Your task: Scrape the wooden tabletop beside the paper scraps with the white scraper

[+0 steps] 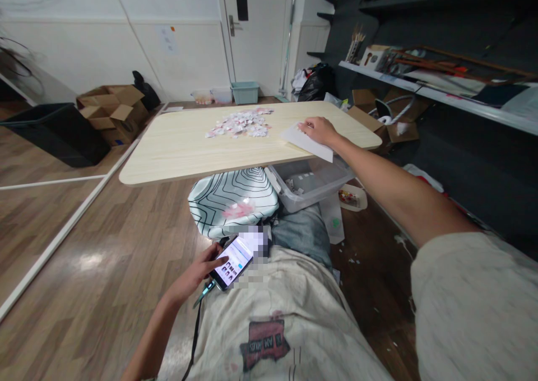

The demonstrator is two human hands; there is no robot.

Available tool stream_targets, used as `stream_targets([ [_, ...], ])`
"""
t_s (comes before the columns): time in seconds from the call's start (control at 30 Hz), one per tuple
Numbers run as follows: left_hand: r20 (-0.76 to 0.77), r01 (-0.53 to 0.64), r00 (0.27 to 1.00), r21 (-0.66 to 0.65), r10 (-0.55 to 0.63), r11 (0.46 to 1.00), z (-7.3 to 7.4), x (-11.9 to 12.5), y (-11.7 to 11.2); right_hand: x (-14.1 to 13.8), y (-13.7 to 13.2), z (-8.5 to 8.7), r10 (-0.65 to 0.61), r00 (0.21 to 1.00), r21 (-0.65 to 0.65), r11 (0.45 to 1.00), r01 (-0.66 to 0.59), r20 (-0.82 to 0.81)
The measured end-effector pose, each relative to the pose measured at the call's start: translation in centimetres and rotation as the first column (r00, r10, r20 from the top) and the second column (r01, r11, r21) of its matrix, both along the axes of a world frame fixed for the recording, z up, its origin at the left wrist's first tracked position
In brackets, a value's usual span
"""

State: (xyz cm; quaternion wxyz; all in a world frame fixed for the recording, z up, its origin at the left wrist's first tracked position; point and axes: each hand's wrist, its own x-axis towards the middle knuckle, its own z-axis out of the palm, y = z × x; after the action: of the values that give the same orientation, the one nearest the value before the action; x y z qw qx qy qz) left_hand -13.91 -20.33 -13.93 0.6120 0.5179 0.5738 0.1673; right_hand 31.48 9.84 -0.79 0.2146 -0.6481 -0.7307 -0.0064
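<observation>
My left hand [205,264] holds a smartphone [240,255] above my lap, thumb over its lit screen. A cable is plugged into the phone's lower end. Out at the right part of the pale wooden table [176,151], my right hand [320,130] has its fingers curled on a white sheet of paper [303,141]. The sheet reaches past the table's near edge, above a clear plastic bin [300,200]. Left of that hand, many small cut paper pieces [241,124], white and pinkish, lie in a loose pile.
A patterned cushion [233,199] sits left of the plastic bin, under the table's edge. A small tray [353,198] rests on the floor at right. Cardboard boxes [113,109] and a black trash bin [59,134] stand at left. A dark shelf [454,89] runs along the right wall.
</observation>
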Motion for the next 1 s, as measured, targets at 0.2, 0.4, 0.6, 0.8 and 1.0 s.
stream_targets([
  [0.2, 0.023, -0.022, 0.999, -0.017, 0.023, 1.000, 0.0, 0.3, 0.0, 0.1, 0.3, -0.2, -0.008, 1.000, -0.001, 1.000, 0.008, -0.012],
  [0.4, 0.042, -0.048, 0.998, 0.068, 0.045, 0.997, -1.1, 0.8, 0.2, 0.1, 0.3, -0.2, -0.010, 1.000, 0.000, 1.000, 0.010, 0.000],
  [0.6, 0.045, -0.061, 0.997, 0.057, 0.059, 0.996, -1.2, 0.8, 0.3, 0.0, 0.2, -0.2, -0.015, 1.000, 0.000, 1.000, 0.015, 0.003],
  [0.8, 0.048, -0.073, 0.996, -0.022, 0.074, 0.997, -0.6, 0.4, 0.2, 0.0, 0.1, -0.2, -0.010, 1.000, 0.000, 1.000, 0.010, -0.009],
  [1.0, 0.050, -0.079, 0.996, -0.025, 0.080, 0.997, -0.4, 0.8, 0.1, -0.3, -0.2, 0.0, -0.023, 1.000, -0.009, 1.000, 0.023, 0.002],
])
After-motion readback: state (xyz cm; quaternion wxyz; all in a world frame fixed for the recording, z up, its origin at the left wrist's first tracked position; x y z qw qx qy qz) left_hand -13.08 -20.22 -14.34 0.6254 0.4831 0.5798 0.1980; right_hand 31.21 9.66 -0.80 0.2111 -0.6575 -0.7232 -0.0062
